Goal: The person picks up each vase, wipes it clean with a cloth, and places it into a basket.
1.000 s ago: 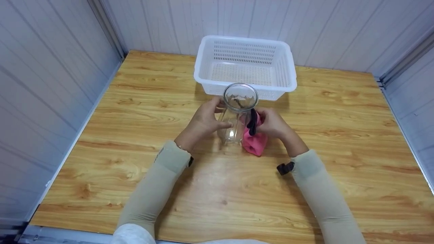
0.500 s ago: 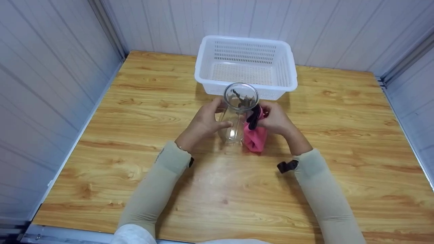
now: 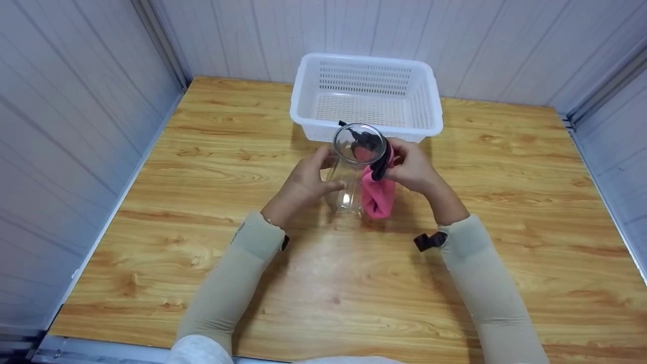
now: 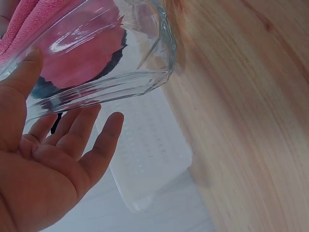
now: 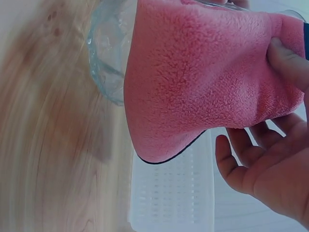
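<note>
A tall clear glass vase (image 3: 343, 194) with a round rim and faceted base stands between both hands at mid-table. My left hand (image 3: 302, 177) grips its left side, thumb in front and fingers behind. On the other side, my right hand (image 3: 415, 166) pinches a fuzzy pink cloth (image 3: 378, 194) with dark edging and holds it along the glass. Dark cloth shows through and behind the rim, with a small tip above it. In the right wrist view the pink cloth (image 5: 193, 72) covers most of the vase; the faceted base (image 5: 108, 63) pokes out.
Behind the vase, near the back wall, sits a white perforated plastic basket (image 3: 434, 119); the vase rim overlaps its front side in the head view. White panelled walls (image 3: 480, 50) enclose the wooden table (image 3: 323, 303) at the back and sides.
My right hand has slid up and away along the vase with the pink cloth, and more dark cloth now shows behind the rim. The left hand and vase have stayed in place.
</note>
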`<move>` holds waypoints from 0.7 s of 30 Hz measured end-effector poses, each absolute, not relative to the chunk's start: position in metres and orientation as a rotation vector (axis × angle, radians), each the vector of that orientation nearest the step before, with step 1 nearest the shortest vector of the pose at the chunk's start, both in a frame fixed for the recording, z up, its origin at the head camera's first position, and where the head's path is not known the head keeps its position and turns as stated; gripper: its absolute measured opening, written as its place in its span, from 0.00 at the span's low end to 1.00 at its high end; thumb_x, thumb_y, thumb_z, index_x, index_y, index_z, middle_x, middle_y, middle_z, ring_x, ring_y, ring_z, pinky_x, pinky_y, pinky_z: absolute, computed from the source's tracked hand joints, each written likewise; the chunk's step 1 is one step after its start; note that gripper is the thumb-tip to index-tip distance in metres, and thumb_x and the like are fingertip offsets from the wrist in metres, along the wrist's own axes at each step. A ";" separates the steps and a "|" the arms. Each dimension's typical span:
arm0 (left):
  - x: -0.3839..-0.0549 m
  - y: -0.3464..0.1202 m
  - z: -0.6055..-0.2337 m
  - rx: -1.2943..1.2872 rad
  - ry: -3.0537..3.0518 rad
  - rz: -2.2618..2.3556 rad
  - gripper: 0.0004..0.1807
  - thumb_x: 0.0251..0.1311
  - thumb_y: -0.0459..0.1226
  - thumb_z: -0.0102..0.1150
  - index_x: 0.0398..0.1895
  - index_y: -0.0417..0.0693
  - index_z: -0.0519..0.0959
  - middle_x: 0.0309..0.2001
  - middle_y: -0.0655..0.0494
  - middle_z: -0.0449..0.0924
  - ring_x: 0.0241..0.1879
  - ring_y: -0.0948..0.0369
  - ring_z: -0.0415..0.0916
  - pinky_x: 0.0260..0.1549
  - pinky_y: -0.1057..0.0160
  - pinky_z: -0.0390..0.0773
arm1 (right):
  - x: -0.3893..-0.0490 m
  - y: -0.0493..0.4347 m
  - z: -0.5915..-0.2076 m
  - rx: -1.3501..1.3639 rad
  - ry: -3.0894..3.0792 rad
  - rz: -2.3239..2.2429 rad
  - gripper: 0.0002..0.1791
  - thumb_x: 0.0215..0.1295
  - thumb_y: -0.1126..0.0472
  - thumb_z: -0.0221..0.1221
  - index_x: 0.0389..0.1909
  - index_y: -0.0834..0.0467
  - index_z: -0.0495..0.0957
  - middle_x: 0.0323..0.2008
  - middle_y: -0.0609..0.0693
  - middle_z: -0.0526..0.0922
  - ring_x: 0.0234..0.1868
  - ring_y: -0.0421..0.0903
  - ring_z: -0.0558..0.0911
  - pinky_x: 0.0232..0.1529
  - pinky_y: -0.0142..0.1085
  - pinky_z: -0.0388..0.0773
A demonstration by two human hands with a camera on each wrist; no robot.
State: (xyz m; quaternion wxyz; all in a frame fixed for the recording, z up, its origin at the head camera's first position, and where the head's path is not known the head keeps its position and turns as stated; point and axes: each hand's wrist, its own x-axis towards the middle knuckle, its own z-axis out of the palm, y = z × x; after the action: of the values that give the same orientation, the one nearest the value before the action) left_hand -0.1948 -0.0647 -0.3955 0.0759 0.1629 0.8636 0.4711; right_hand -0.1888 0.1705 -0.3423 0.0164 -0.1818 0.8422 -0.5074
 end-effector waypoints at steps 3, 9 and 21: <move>-0.195 -0.065 -0.397 0.508 2.589 1.430 0.34 0.51 0.40 0.72 0.60 0.59 0.67 0.62 0.54 0.74 0.63 0.58 0.71 0.67 0.58 0.69 | -0.194 0.173 -0.351 -0.560 2.611 -1.531 0.25 0.43 0.68 0.73 0.44 0.69 0.77 0.25 0.39 0.73 0.30 0.37 0.72 0.31 0.29 0.75; -0.195 -0.065 -0.399 0.523 2.570 1.460 0.33 0.51 0.39 0.72 0.60 0.59 0.67 0.62 0.51 0.75 0.63 0.56 0.71 0.67 0.52 0.69 | -0.208 0.182 -0.381 -0.563 2.635 -1.403 0.25 0.39 0.63 0.77 0.40 0.62 0.79 0.27 0.42 0.76 0.31 0.40 0.74 0.31 0.29 0.76; -0.195 -0.065 -0.395 0.456 2.575 1.390 0.33 0.52 0.43 0.71 0.60 0.61 0.66 0.64 0.55 0.73 0.66 0.59 0.68 0.69 0.57 0.66 | -0.210 0.186 -0.407 -0.534 2.675 -1.214 0.21 0.36 0.66 0.76 0.34 0.61 0.79 0.28 0.50 0.81 0.32 0.44 0.75 0.30 0.30 0.74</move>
State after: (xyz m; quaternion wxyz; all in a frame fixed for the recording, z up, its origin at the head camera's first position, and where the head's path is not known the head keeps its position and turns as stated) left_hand -0.1946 -0.0653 -0.3954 0.0899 0.1534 0.8660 0.4674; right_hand -0.2097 0.1858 -0.4072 0.0779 -0.1781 0.8933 -0.4053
